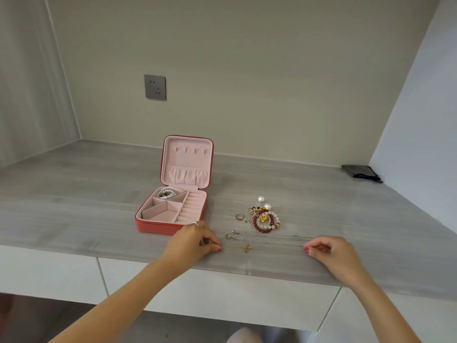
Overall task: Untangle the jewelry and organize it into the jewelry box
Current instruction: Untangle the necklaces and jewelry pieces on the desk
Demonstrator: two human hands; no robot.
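Note:
A coral jewelry box (158, 225) stands open on the counter, its pink lid upright. A pearl bracelet (167, 193) lies in its back left compartment. To the right of the box is a tangled pile: a red and white bead bracelet (266, 221), pearl earrings (261, 199) and a small hoop earring (239, 217). A thin silver chain necklace (267, 240) is stretched out in front of the pile. My right hand (329, 252) pinches its right end. My left hand (194, 240), fingers loosely curled and holding nothing, rests beside the box, apart from the chain's clasp. A small gold charm (247, 248) lies between my hands.
The grey counter (74, 194) sits in a wall niche, with its front edge just below my wrists. A dark pouch (359, 172) lies at the back right corner. A wall socket (155, 87) is above the box.

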